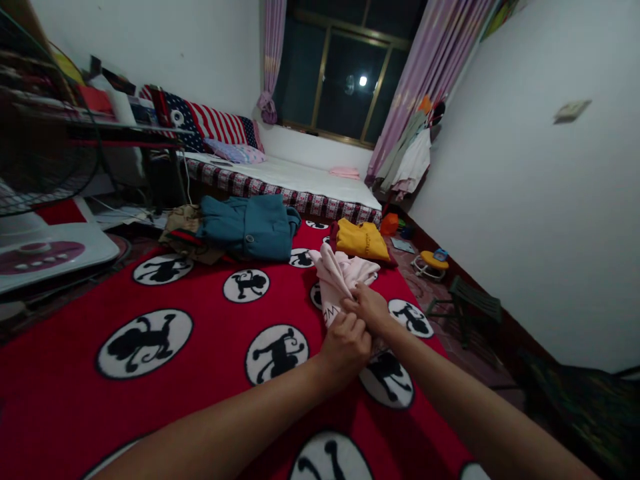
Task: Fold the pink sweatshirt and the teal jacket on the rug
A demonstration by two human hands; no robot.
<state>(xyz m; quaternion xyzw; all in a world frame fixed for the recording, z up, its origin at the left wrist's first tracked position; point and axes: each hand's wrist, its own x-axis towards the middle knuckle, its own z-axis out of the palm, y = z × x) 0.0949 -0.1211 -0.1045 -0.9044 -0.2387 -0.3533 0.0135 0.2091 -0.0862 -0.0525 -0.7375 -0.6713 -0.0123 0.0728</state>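
While left grip [346,343] clutches pink garment [333,277] — right grip [369,308] likewise.

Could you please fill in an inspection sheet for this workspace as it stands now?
Surface: red blanket with black monkey figures in white circles.
Job's things: pale pink garment with dark lettering, bunched in both hands over the blanket.
Clutter: teal garment with a button lies at the far left of the blanket; yellow garment lies at its far right, beyond the pink one.
Hands: left hand and right hand close together, both closed on the pink garment.
Cables: a white cable hangs at the left, away from the hands.
Surroundings: bed under a dark window; green folding stool on the floor at the right.
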